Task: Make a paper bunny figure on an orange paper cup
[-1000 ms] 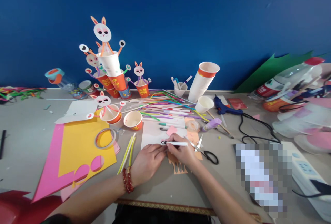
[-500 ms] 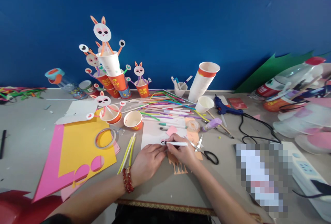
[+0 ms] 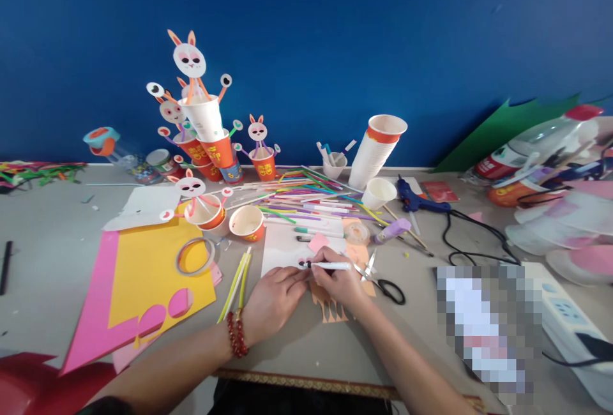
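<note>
My right hand (image 3: 339, 279) grips a white marker pen (image 3: 331, 266), its dark tip down at the small black spots (image 3: 304, 263) on a white sheet (image 3: 280, 246). Flat along the lower edge of that sheet lies my left hand (image 3: 272, 300), fingers outstretched and the tips close to the pen tip. Beneath and beside my right hand is orange paper (image 3: 328, 311) with a row of pointed cut-outs. Black-handled scissors (image 3: 383, 282) lie just right of it. A small pink paper piece (image 3: 317, 242) sits above my right fingers. What lies under my fingertips is hidden.
Rabbit figures in paper cups (image 3: 204, 211) stand at the left. Yellow card (image 3: 163, 262) and a tape roll (image 3: 194, 256) lie nearer. Colourful sticks (image 3: 311, 195) spread behind the sheet. A cup stack (image 3: 373, 153), glue gun (image 3: 416, 198) and power strip (image 3: 569, 319) are rightward.
The marker pen in my right hand has shifted very slightly to the right. The dark spot at its tip looks a little fuller. My left hand stays in place.
</note>
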A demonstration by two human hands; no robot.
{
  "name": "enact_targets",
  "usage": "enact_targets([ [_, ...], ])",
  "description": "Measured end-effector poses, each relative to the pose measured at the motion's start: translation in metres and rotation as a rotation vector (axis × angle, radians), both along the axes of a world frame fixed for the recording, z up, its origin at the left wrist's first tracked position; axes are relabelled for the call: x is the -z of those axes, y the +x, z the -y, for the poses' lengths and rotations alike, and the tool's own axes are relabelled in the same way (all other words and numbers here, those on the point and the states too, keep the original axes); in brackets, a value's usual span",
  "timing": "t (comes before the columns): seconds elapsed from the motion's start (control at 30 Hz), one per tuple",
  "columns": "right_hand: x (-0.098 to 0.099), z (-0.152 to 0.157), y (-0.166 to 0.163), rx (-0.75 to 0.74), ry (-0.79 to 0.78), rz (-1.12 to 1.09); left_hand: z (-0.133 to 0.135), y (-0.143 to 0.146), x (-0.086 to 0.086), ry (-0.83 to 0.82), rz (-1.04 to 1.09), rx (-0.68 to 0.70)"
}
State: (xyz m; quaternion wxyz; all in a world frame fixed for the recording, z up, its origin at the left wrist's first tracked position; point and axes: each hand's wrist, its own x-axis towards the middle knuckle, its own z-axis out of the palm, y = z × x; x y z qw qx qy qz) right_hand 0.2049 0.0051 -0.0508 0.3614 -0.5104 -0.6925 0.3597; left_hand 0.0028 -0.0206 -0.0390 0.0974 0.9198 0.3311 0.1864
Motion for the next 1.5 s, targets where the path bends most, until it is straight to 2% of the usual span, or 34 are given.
enact_targets([
  [0.13, 0.0019, 0.001, 0.0007, 0.047, -0.007, -0.015, 0.0006, -0.0006, 0.0004, -0.011, -0.015, -0.003],
  [0.33, 0.0022, 0.0001, 0.0003, 0.009, -0.009, -0.005, 0.0005, 0.0, -0.0014, -0.019, 0.004, 0.006],
  [1.5, -0.0015, 0.0, 0.0003, 0.038, -0.013, 0.003, 0.0008, -0.0002, -0.0028, -0.014, -0.004, 0.002],
])
